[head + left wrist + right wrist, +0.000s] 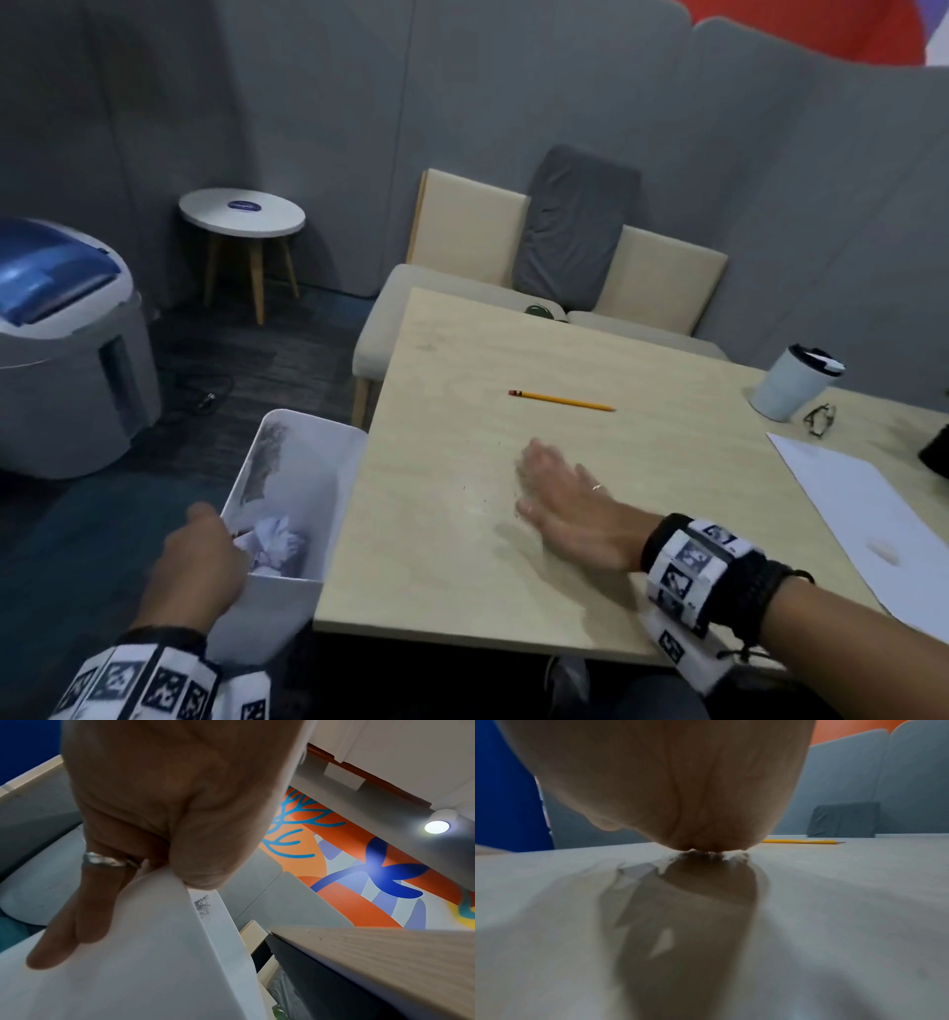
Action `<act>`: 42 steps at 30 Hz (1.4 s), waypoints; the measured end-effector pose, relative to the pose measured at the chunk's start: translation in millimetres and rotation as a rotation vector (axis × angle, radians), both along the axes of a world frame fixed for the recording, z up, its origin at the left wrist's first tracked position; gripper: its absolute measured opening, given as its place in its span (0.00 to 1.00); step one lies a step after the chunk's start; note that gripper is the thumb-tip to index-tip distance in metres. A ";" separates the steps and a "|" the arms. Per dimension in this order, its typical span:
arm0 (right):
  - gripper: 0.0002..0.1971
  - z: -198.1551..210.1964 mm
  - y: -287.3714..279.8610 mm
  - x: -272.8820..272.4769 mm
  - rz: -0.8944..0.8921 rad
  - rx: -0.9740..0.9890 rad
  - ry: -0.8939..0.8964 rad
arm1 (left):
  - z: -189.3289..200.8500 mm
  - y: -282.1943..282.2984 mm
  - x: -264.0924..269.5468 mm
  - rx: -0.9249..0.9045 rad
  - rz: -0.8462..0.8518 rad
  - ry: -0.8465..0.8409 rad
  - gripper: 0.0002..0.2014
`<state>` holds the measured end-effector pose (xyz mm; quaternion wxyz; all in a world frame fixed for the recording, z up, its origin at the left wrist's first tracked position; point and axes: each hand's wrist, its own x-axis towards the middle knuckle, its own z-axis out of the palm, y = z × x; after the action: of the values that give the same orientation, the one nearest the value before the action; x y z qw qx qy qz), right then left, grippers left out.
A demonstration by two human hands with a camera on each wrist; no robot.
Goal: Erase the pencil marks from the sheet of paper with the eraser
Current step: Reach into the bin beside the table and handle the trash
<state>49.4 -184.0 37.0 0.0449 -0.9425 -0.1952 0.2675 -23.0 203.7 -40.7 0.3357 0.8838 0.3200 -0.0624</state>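
Note:
The white sheet of paper (847, 514) lies at the table's right side, with a small white eraser (884, 551) resting on it. A yellow pencil (562, 400) (803, 841) lies further back on the wooden table (462, 360). My right hand (544, 488) (680, 791) lies flat on the tabletop, fingers straight, left of the sheet and holding nothing. A few dark crumbs (464, 487) dot the wood beside it. My left hand (205, 550) (154, 821) grips the rim of a white bin (303, 442) (154, 963) held against the table's left edge, thumb over the rim.
Crumpled paper (280, 545) fills the bin. A white tumbler (793, 383) and folded glasses (820, 420) sit at the back right. A beige bench with a grey cushion (575, 226) stands behind the table. On the floor at left are a shredder (67, 349) and a round stool (241, 213).

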 end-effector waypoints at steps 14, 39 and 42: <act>0.44 5.8 4.0 63.9 -0.111 -0.057 -0.040 | -5.3 -3.2 9.6 -0.058 -0.025 0.004 0.04; 0.64 -0.4 -26.2 -14.5 -0.290 -0.098 -0.010 | -4.1 -5.4 13.8 -0.080 -0.037 0.029 0.12; 0.64 -11.6 -29.9 -31.4 -0.362 -0.186 -0.038 | -5.4 -7.3 16.6 -0.090 -0.040 0.024 0.12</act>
<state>17.9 -213.9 25.4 0.0013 -0.9671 0.0021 0.2543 -6.5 196.3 -46.0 0.3700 0.8731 0.3032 -0.0939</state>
